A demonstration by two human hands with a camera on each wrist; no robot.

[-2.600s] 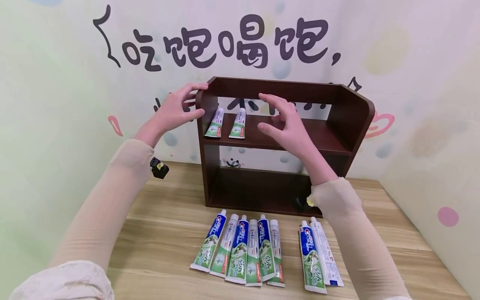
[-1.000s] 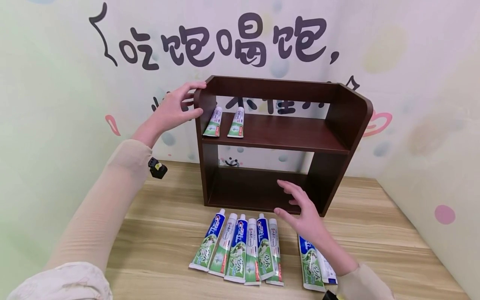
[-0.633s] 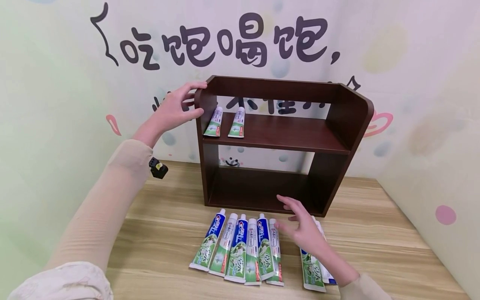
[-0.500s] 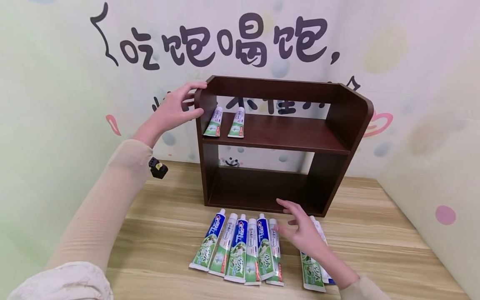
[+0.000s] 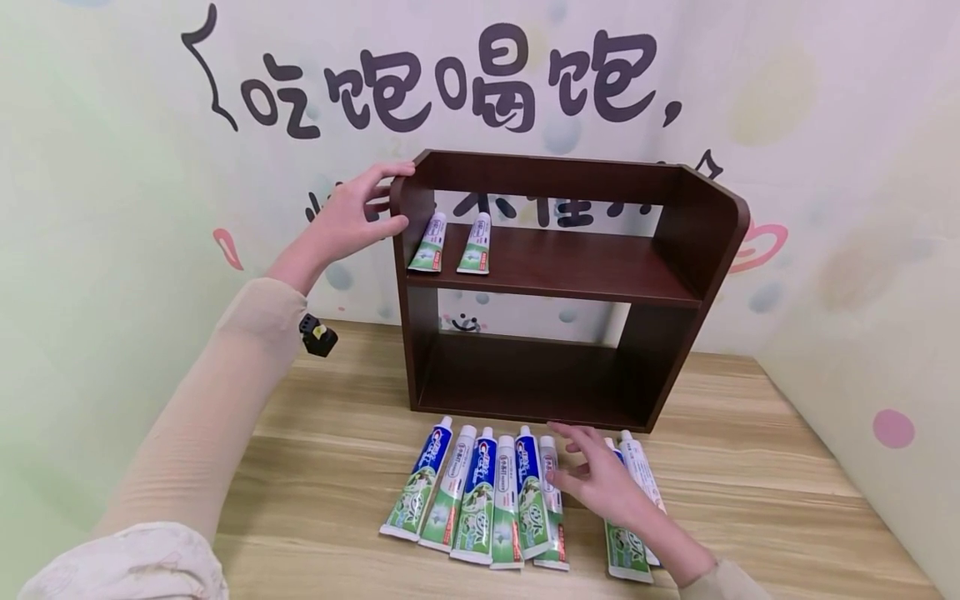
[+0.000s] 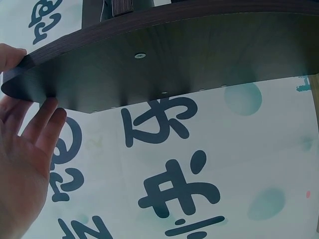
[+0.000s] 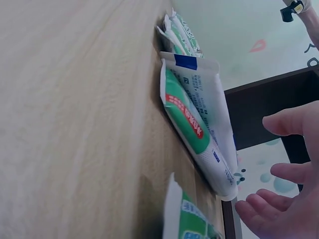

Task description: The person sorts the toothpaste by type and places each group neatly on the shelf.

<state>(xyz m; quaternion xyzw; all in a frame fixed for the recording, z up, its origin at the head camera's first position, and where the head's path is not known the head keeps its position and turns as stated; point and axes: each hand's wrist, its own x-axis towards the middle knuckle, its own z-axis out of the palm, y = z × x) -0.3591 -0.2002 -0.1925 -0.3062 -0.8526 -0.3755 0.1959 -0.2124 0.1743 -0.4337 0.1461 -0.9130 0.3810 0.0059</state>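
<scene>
Looking like a small staged filming corner around me: walls (image 5: 487,142) printed with bold characters (image 5: 502,79) and pastel dots (image 5: 892,428) are closing it in, wood-grain table (image 5: 322,467) is filling the base, brown shelf unit (image 5: 577,262) is holding toothpaste tubes (image 5: 475,246), black device (image 5: 315,340) is hanging beside a sleeve (image 5: 255,333).

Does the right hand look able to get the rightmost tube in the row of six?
Likely yes: the right hand is empty and close to the rightmost tube, whose right side looks uncovered.
</scene>
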